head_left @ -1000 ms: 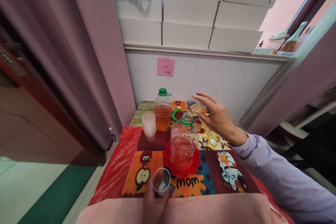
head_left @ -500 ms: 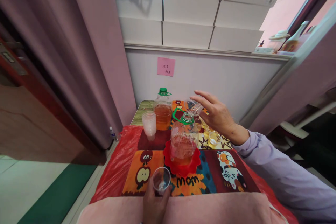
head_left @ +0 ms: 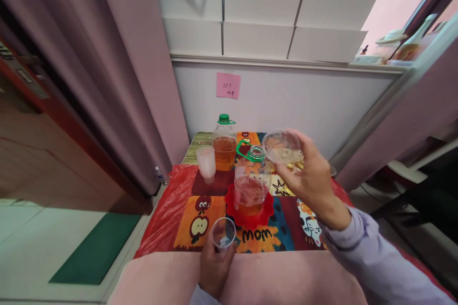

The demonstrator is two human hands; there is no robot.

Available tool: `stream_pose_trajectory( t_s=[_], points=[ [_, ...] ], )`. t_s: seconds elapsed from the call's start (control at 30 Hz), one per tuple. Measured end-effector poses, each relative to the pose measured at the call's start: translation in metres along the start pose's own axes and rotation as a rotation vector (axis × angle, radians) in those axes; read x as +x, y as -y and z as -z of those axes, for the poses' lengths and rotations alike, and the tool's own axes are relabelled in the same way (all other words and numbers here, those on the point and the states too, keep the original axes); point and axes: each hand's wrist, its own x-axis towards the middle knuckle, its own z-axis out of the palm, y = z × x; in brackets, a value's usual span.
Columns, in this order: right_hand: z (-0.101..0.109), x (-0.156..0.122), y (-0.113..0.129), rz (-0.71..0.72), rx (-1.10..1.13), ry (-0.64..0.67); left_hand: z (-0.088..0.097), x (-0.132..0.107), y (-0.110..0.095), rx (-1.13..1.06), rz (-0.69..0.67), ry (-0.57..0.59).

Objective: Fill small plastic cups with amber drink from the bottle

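Observation:
My left hand [head_left: 216, 264] is closed around a clear plastic cup [head_left: 223, 232] at the near edge of the table. The cup stays upright, its open rim facing me. In my right hand [head_left: 317, 181] is another clear plastic cup [head_left: 281, 147], raised just right of the open bottle's mouth. Its round rim shows, and it looks tilted. Below and left of it stands the clear open bottle [head_left: 252, 181] with a green handle ring and some amber liquid low inside. The bottle rests in a red scalloped dish [head_left: 266, 212].
Behind stands a green-capped jug [head_left: 224, 147] of amber liquid, beside a stack of clear cups [head_left: 206, 162]. Cups of pale yellow liquid [head_left: 295, 166] are partly hidden behind my right hand. A painted mat [head_left: 193, 209] and red plastic sheet [head_left: 162, 205] cover the table.
My right hand has moved right and turned, taking its cup away from above the bottle's mouth. My left hand still holds its cup. The camera view has shifted slightly.

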Motion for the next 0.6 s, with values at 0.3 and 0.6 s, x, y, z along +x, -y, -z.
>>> stream_pose_trajectory(
  t_s=[0.3, 0.6],
  points=[
    [-0.023, -0.148, 0.051, -0.311, 0.391, 0.308, -0.015, -0.013, -0.042, 0.086, -0.266, 0.180],
    [-0.026, -0.215, 0.026, -0.193, 0.321, 0.464, -0.027, -0.017, -0.032, -0.030, -0.122, 0.249]
  ],
)
